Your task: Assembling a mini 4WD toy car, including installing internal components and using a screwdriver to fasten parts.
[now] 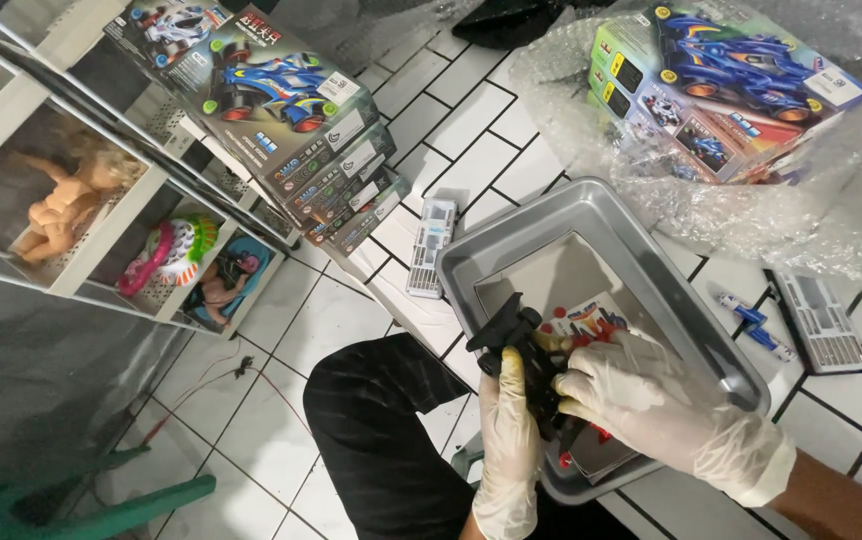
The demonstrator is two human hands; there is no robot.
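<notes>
Head cam looks down at both gloved hands working over a grey metal tray (pixel 696 330). Left hand (pixel 509 440) is wrapped around a black toy car chassis (pixel 521 345), holding it just above the tray's near edge. Right hand (pixel 641 400) has its fingers pinched together on the chassis side, by some red parts (pixel 591 325) lying in the tray. Best bet, I'd say: keep it low over the tray so anything that pops loose lands inside, and go light with the fingertips. All this sits on a white tiled floor (pixel 471 130), with stacked model car boxes (pixel 291 110) off to the left, another box on bubble wrap (pixel 731 85), and a white shelf with dolls (pixel 71 200)
</notes>
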